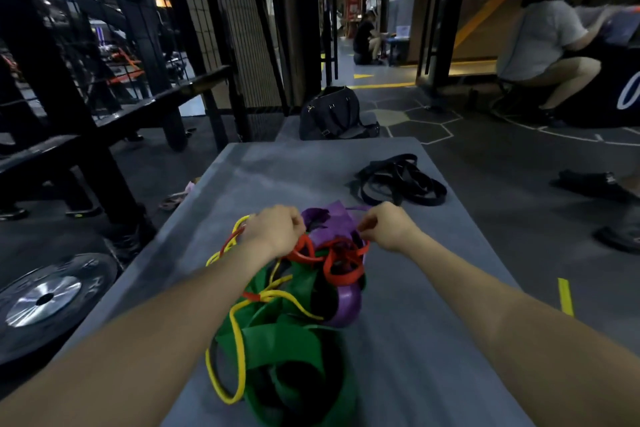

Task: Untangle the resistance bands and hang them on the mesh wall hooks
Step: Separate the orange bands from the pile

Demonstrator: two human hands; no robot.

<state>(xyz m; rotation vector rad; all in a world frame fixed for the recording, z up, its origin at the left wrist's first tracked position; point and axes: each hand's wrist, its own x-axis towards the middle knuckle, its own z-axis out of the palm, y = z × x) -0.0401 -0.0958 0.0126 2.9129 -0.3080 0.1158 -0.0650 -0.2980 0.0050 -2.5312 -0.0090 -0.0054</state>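
Note:
A tangle of resistance bands lies on the grey bench (433,340): wide green band (277,340), thin yellow band (239,343), red band (341,267) and purple band (332,222). My left hand (273,230) grips into the far left of the tangle, by the red and yellow loops. My right hand (386,227) pinches a thin purple strand at the far right of the pile. A separate heap of black bands (398,180) sits further along the bench. The mesh wall (225,10) stands far left; I see no hooks on it.
A weight plate (45,298) lies on the floor at left beside a black rack (86,121). A dark bag (332,114) rests past the bench's end. One person crouches at the far right (540,38), another down the corridor (363,42). Shoes (595,184) lie on the right floor.

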